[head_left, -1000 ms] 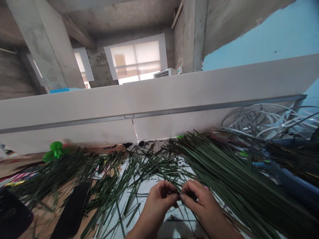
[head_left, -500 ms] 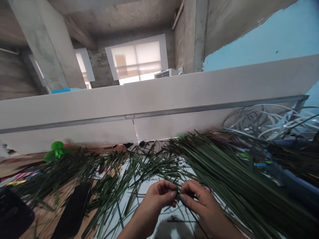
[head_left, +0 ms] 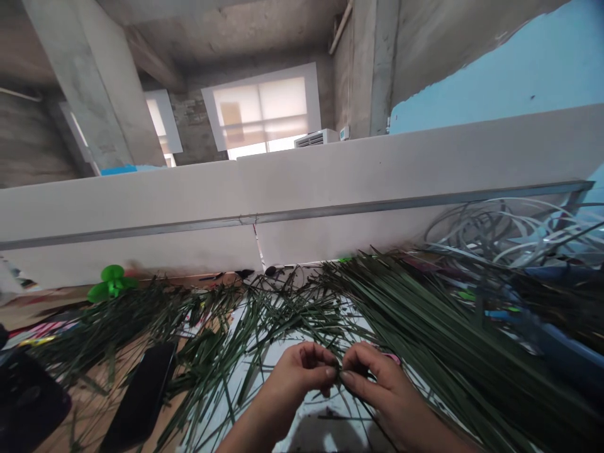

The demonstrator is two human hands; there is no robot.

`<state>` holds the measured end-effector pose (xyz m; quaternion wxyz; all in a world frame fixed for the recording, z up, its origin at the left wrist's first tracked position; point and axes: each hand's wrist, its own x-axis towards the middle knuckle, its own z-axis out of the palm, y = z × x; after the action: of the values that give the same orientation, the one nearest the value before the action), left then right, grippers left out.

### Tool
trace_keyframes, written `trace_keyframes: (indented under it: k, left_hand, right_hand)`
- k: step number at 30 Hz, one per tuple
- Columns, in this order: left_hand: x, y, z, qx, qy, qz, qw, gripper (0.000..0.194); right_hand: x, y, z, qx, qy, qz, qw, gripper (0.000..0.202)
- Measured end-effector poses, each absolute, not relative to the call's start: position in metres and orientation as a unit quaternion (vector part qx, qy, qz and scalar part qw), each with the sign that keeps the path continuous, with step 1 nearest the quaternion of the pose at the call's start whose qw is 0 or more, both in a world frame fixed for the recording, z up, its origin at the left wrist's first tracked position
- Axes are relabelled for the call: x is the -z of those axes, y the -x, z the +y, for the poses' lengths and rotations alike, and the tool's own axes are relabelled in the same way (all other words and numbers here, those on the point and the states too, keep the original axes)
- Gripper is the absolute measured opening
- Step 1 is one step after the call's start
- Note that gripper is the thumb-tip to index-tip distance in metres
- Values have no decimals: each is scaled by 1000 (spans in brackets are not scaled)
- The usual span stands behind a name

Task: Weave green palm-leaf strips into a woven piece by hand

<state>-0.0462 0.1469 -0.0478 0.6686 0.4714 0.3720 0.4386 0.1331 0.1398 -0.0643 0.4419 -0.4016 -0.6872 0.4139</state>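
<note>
My left hand (head_left: 306, 375) and my right hand (head_left: 375, 379) meet fingertip to fingertip low in the view, over a white sheet (head_left: 271, 352). Both are closed in a pinch on a thin green leaf strip (head_left: 339, 375), most of which the fingers hide. A dark narrow end of a strip trails below my right hand. Cut leaf pieces (head_left: 264, 314) lie scattered just beyond the fingers. To the right of my right hand stretches a thick bundle of long green leaves (head_left: 425, 321). Something pink (head_left: 392, 358) shows behind my right hand.
A black phone (head_left: 141, 393) lies at left, with a dark object (head_left: 31, 396) beside it. A green propeller-shaped item (head_left: 112, 284) stands near the white partition (head_left: 306, 182). Coiled pale strips (head_left: 500, 229) and a blue container (head_left: 566, 346) are at right.
My fingertips have drawn slightly closer together around the strip, and less of it shows between them. The whole view has shifted a little.
</note>
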Motion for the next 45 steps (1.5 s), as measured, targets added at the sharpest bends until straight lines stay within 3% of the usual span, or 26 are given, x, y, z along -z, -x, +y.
trace_keyframes:
  k: [6,12,24,45]
  left_hand:
    - [55,41,151,-445,-516,431,592,14]
    - [66,37,154,-454,-540,457,542,17]
    - [64,29,151,-478,-506,451,558,17]
    - [54,29,146,-477,-502,429,581,15]
  right_hand:
    - [68,-134,140,-400,408,-696,435,18]
    - [70,-134,139,-371,422,-711,424,17]
    - [66,-131,138,-286,461,-734,409,14]
    - [72,-131,138,-265,471,-726,425,13]
